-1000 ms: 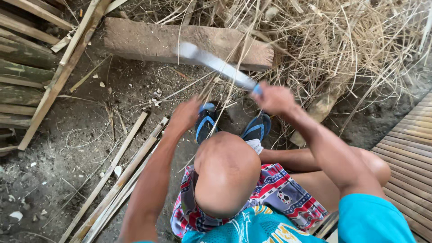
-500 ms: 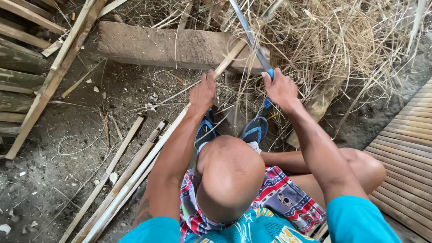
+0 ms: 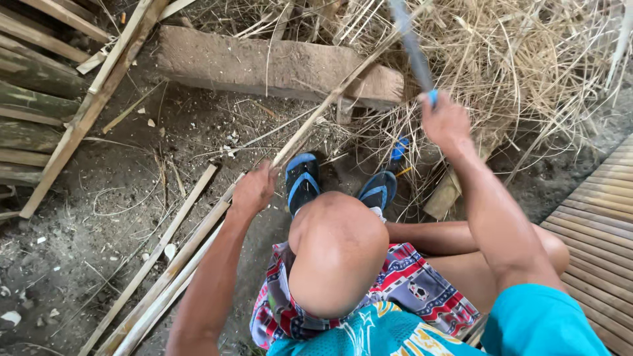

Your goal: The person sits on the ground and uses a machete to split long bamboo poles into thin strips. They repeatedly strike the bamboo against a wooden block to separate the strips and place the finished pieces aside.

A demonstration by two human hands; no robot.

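Clenched: left hand (image 3: 252,190) grips a long thin bamboo strip (image 3: 330,105) near its lower part; strip runs up and right from the hand, across the dirt and over the front edge of a stone block (image 3: 264,66). Right hand (image 3: 445,122) is closed round the blue handle of a knife (image 3: 412,46), raised; blade points up toward the top edge of the view, slightly blurred, and stands clear of the strip, to its right. Both arms are stretched forward past a bent knee (image 3: 336,254). Two feet in blue sandals (image 3: 302,181) rest on the ground just beyond the knee, between the hands. Patterned shorts (image 3: 409,283) and a teal shirt (image 3: 541,323) show at the bottom. More split bamboo slats (image 3: 165,264) lie on the dirt under and left of the left forearm, roughly parallel to it. A heap of dry straw (image 3: 527,59) fills the upper right, behind the right hand. Whole bamboo poles (image 3: 33,99) are stacked at the far left, with a flat slat leaning across them. Slatted bamboo flooring (image 3: 600,224) borders the right edge. Small blue object lies in the straw near the right sandal; kind not discernible.
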